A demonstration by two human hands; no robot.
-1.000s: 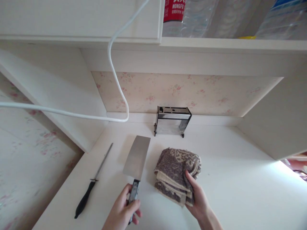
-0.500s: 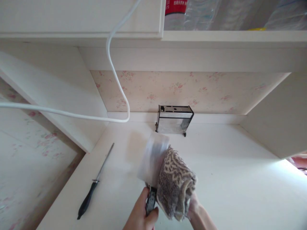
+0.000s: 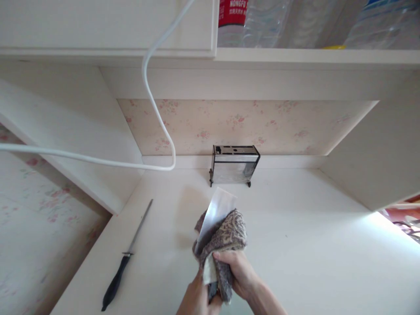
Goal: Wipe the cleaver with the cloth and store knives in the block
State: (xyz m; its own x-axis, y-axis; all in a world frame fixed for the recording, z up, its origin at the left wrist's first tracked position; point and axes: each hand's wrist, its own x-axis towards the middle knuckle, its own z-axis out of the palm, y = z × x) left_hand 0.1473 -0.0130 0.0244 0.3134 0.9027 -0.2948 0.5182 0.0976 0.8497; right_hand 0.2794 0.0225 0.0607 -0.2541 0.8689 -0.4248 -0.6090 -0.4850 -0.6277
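Observation:
A cleaver [image 3: 217,209] points away from me, its broad shiny blade tilted over the white counter. My left hand [image 3: 199,295] is closed round its dark handle, which the cloth partly covers. A grey-brown patterned towel [image 3: 231,232] wraps round the lower blade and shows on both sides of it. My right hand [image 3: 238,271] grips the towel, thumb on top, pressing it against the blade near the handle. The fingers of my right hand under the cloth are hidden.
A sharpening steel [image 3: 123,269] with a black handle lies on the counter [image 3: 295,262] at left. A metal knife block [image 3: 234,166] stands by the back wall. A white cable [image 3: 157,109] hangs in front. Plastic bottles [image 3: 265,22] fill the upper shelf.
The towel has moved left from beside the cleaver to wrap round its blade. My right hand has come in toward my left, its thumb now showing on the cloth.

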